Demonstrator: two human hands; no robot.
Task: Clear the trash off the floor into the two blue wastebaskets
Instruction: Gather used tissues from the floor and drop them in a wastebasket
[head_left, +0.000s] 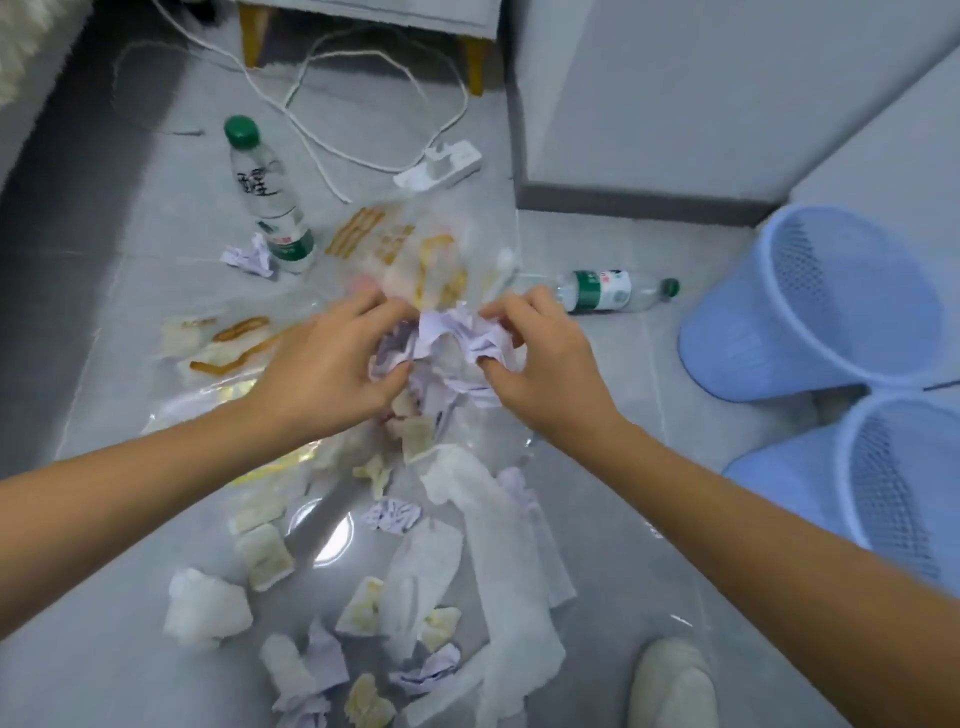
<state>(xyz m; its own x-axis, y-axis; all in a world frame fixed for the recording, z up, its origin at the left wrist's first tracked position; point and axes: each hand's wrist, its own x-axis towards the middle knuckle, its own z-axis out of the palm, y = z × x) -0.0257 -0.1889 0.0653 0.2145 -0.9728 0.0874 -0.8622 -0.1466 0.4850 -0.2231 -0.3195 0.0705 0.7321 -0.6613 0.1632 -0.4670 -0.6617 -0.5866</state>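
Clearly, I have both hands meeting at the centre of the view over the floor (119, 322). At nine o'clock lies a clear wrapper with orange print (228, 343), its edges hard to trace against the grey tiles. Up at eleven o'clock a green-capped bottle (267, 200) stands tilted in the wide lens, with a crumpled lilac paper (248, 257) touching its base. My left hand (332, 364) curls its fingers into the lilac paper wad (452, 343), a pinching grip on its left side; the fingertips are buried in the folds. Behind the hands a large clear bag (415, 249) with orange marks is blurred, and I cannot read its print. White cord (311, 135) loops at twelve o'clock to a power strip (441, 163). My right hand (550, 364) pinches the wad's right side, thumb and fingers pressed into the paper. Below, toward six o'clock, tissues (208, 608), small wrappers and more lilac scraps litter the floor, some under a clear sheet whose outline I cannot follow. A second bottle (608, 291) lies on its side at two o'clock. At five o'clock a pale shoe (670, 686) is cut off by the frame. Two blue wastebaskets sit at three o'clock, the far wastebasket (810, 306) whole, the near wastebasket (893, 478) cropped by the right edge.
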